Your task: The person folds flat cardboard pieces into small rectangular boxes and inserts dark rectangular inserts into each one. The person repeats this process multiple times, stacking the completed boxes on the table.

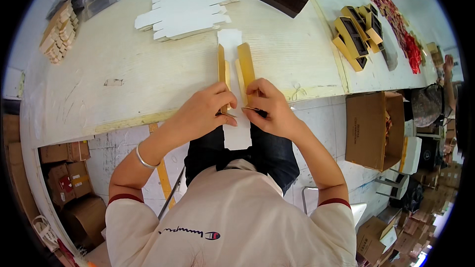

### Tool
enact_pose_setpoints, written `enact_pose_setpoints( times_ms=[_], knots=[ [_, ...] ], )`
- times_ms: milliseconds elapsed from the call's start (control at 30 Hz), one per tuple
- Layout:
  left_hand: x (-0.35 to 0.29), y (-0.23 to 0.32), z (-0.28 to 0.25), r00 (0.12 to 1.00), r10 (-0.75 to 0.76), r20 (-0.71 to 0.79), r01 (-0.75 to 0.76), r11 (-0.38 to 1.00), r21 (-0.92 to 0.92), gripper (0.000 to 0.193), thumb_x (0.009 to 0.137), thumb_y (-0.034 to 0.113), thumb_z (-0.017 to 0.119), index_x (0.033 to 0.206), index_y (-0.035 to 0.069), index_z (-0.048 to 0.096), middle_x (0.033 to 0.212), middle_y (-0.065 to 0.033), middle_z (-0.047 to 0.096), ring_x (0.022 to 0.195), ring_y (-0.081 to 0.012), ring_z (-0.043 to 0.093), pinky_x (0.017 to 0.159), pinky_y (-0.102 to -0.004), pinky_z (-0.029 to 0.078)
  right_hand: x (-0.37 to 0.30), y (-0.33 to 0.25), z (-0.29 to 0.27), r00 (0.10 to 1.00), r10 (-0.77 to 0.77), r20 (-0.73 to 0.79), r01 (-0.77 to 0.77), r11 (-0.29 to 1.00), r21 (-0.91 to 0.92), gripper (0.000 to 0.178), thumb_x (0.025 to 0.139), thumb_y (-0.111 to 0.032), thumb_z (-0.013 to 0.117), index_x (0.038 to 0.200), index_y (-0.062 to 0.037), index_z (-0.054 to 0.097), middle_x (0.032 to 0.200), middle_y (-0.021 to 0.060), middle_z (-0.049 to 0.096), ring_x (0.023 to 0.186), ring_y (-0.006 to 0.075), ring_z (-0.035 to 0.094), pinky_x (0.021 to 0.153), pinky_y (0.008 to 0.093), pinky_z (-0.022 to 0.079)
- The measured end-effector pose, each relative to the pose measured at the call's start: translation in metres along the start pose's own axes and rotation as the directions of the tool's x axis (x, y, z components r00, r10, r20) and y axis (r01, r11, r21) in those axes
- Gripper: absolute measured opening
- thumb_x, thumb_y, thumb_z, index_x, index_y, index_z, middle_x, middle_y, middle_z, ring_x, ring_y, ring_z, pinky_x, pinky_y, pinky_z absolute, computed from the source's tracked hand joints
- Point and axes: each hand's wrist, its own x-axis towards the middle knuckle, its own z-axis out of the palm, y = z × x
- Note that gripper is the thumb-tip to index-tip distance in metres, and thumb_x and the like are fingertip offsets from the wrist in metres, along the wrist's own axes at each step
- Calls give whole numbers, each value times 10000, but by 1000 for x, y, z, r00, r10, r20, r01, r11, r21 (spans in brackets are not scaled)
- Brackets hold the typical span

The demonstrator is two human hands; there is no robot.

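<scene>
Clearly, script (188, 233) on shirt (242, 212), print (357, 127) on carton (366, 148); hands (209, 111) (272, 109) pinch gold-sided card (246, 63).

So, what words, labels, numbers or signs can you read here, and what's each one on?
Shirt: dark script lettering and a small emblem on the chest; I won't copy the wording.
Big carton: a line of print, too small to read.
Lower-right carton: small dark print, too blurred.
Lower-left boxes: marks too blurred to read.
Black item: pale mark, unclear.
Gold strips: no text visible.
</scene>
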Motion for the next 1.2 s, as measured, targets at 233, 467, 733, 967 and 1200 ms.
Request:
enact_pose_setpoints(
  times_ms=[233, 467, 733, 967, 1200],
  knots=[
    [4, 5, 9, 992, -67, -106, 59, 995, -81, 268, 700, 100, 763, 874, 45, 568, 842, -84, 553, 720, -261, 583, 635, -359, 471, 18, -13, -1, 985, 136, 104, -147, 982, 116, 294, 700, 98, 663, 899, -31, 489, 1032, 123, 484, 808, 286, 550, 698, 348, 476],
    [1, -5, 15, 985, 25, -171, -23, 1000, 14, 176, 706, 60, 749, 763, 19, 588, 788, -67, 537, 670, -227, 576, 593, -327, 469, 10, -32, -17, 957, 210, 201, -241, 959, 147, 472, 679, 92, 625, 1125, -15, 517, 1232, 198, 474, 996, 332, 555, 783, 367, 485],
    [7, 3, -8, 992, -102, 73, 116, 967, -227, 264, 730, 103, 776, 850, 15, 557, 822, -32, 538, 693, -127, 561, 609, -264, 477, -21, -9, 11, 989, -136, -65, 124, 979, -160, 459, 669, 40, 663, 1117, -7, 574, 1208, 156, 543, 940, 310, 586, 789, 388, 472],
    [1, -14, 1, 997, -77, 15, 74, 867, -492, 340, 873, 136, 652, 1118, 49, 434, 1046, -69, 554, 768, -125, 549, 677, -249, 464, -2, -14, 36, 870, 380, -315, -151, 813, 563, 231, 769, 59, 657, 984, -2, 598, 969, 140, 557, 723, 232, 561, 633, 281, 476],
    [-3, -6, 21, 926, 57, -374, -83, 995, -53, 237, 825, 106, 668, 999, 40, 522, 1092, -97, 534, 728, -215, 589, 613, -302, 491, 0, -25, 25, 971, 100, -219, -136, 978, -158, 327, 738, 9, 680, 1052, -17, 596, 1056, 135, 528, 705, 230, 556, 630, 318, 472]
  ],
)
